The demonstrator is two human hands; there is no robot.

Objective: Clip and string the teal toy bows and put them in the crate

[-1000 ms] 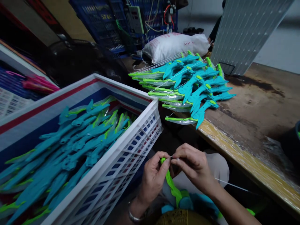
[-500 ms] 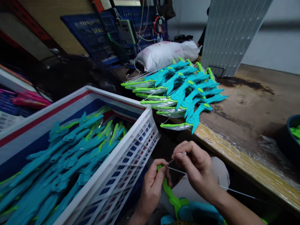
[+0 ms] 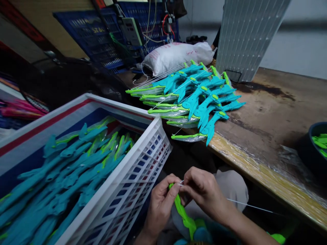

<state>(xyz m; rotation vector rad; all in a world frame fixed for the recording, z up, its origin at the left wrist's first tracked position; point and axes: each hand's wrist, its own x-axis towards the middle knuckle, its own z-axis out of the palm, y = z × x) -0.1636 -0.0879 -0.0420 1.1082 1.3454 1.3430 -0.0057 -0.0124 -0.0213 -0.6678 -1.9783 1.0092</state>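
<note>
Low in the middle of the view, my left hand (image 3: 160,206) pinches the upper tip of a green and teal plastic toy bow (image 3: 184,216) that rests in my lap. My right hand (image 3: 204,194) meets it at that tip, its fingertips closed on a thin white string (image 3: 251,206) that runs off to the right. A white plastic crate (image 3: 133,170) beside my left hand holds several teal and green bows. On the wooden table (image 3: 276,115) lies a fanned pile of strung bows (image 3: 194,98).
A dark tub (image 3: 310,149) with green parts sits at the table's right edge. A white sack (image 3: 176,54) and a grey ribbed panel (image 3: 250,34) stand behind the pile. Blue crates and wiring fill the back; pink items lie at far left.
My right hand, which had lifted and drawn the string away from the bow tip, has come back down against my left hand. The view has shifted slightly right.
</note>
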